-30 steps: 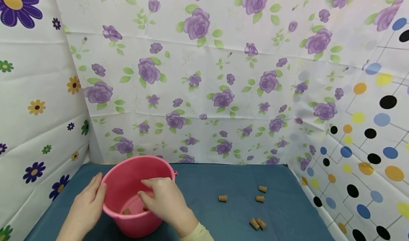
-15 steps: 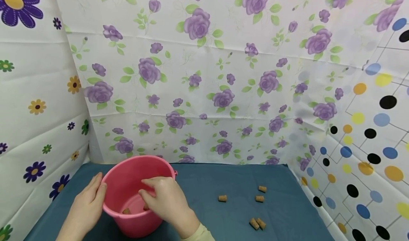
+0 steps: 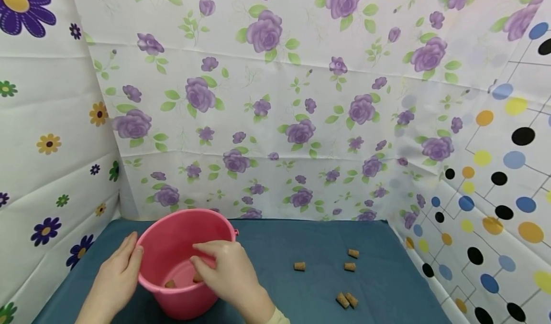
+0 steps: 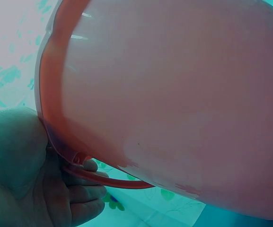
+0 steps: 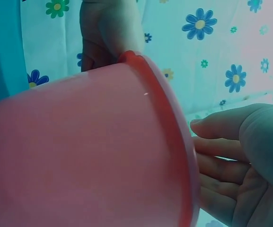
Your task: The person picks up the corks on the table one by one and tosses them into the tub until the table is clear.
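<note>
A pink plastic bucket (image 3: 185, 297) stands at the left of the blue cloth, its mouth toward me. My left hand (image 3: 114, 276) rests against its left side by the rim, with fairly straight fingers by the bucket's handle (image 4: 112, 182) in the left wrist view. Over the near right rim reaches my right hand (image 3: 230, 269); its fingers hang inside the bucket, thumb and forefinger apart, and no object shows between them. Inside lie a cork (image 3: 170, 284) and another cork (image 3: 197, 278), the latter partly hidden by the right hand and the rim.
Several corks lie on the blue cloth (image 3: 318, 238) to the right: a single cork (image 3: 299, 266), two farther right, and a touching pair (image 3: 347, 300) nearer me. A floral sheet (image 3: 275, 99) hangs behind, with patterned sheets at both sides.
My right hand has shifted slightly right, with its thumb and forefinger a little farther apart. The left hand, the bucket and the corks on the cloth look unmoved.
</note>
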{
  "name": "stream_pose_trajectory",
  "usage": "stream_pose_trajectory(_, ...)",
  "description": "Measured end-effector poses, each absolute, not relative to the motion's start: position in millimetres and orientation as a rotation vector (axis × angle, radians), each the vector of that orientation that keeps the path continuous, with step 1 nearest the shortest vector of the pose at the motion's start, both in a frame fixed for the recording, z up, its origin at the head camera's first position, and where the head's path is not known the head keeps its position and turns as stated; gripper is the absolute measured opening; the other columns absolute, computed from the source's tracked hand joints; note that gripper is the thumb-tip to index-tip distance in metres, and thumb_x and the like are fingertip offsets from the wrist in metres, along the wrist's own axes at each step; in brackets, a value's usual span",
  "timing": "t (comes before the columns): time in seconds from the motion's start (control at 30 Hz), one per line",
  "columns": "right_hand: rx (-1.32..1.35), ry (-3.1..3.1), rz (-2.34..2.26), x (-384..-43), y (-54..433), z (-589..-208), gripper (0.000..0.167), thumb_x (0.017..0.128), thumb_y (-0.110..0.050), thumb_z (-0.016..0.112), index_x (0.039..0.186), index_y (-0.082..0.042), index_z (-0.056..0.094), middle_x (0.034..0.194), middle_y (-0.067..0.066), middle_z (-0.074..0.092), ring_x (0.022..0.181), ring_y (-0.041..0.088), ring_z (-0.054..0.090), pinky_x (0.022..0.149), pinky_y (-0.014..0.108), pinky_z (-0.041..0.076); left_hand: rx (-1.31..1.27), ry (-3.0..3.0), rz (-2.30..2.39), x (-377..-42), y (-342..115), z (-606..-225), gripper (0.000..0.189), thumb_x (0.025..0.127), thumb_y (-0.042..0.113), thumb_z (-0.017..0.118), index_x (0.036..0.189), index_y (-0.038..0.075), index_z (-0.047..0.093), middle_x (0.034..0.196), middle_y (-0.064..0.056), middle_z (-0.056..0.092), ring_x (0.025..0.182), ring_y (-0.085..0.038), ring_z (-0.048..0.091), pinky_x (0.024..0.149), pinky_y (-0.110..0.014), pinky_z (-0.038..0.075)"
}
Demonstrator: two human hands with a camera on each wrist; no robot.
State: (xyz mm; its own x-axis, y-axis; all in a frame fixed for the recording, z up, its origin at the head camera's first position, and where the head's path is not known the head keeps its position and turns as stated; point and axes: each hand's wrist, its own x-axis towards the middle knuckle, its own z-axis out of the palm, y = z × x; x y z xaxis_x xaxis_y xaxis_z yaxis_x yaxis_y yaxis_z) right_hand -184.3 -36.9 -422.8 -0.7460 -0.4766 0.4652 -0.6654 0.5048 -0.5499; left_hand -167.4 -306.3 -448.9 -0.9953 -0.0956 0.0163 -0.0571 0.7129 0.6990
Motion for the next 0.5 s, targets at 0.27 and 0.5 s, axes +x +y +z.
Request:
stream_pose_trajectory(0.27,0.950,-2.410,1.160,-177,-26,-428,0.024,0.102,-0.023,0.076,0.124,-0.015,0.083,0.118,-0.007,0.079,0.109,0.000,0.072,0.085,0.008,0.054,0.128,-2.868,-1.171,-167,-307,-449,0.075,0.118,0.045,0.018,0.162,-0.016,0.011,0.166,-0.043,0.010,0.152,-0.063,0.014,0.116,-0.079,0.023)
stream_pose_trajectory(0.5,0.951,-2.358,1.239,-176,-14,-432,0.021,0.103,-0.019,0.076,0.122,-0.014,0.082,0.115,-0.004,0.080,0.081,-0.010,0.064,0.062,0.007,0.052,0.116,-2.849,-1.173,-167,-306,-449,0.075,0.118,0.044,0.020,0.162,-0.016,0.013,0.166,-0.043,0.012,0.153,-0.063,0.014,0.116,-0.079,0.023)
